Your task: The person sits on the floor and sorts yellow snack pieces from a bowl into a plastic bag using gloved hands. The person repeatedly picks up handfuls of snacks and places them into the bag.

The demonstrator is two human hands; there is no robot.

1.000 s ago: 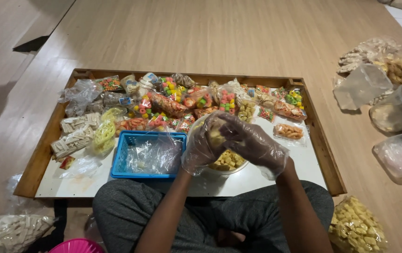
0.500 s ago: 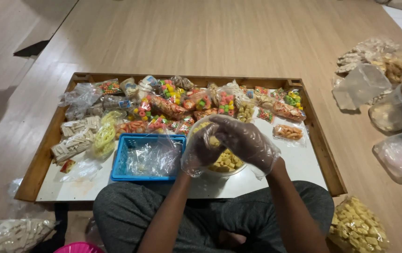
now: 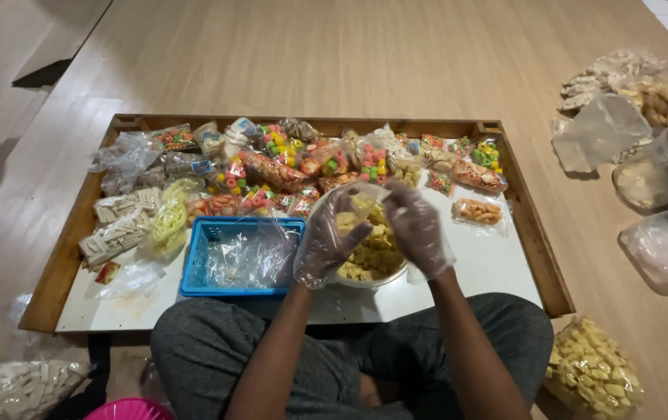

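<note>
Filling is the step in hand: over the bowl [image 3: 373,260] at the tray's [image 3: 532,233] near edge, the gloved left hand [image 3: 330,237] pinches a small clear bag [image 3: 367,201] open while the right hand's [image 3: 418,229] curled fingers feed yellow snacks [image 3: 377,253] in, so steadying the bag's mouth seems needed.

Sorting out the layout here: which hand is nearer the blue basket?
Left. The left hand is just right of the blue basket, close to its right wall. The right hand is farther right, beyond the left hand over the bowl of yellow snacks.
</note>
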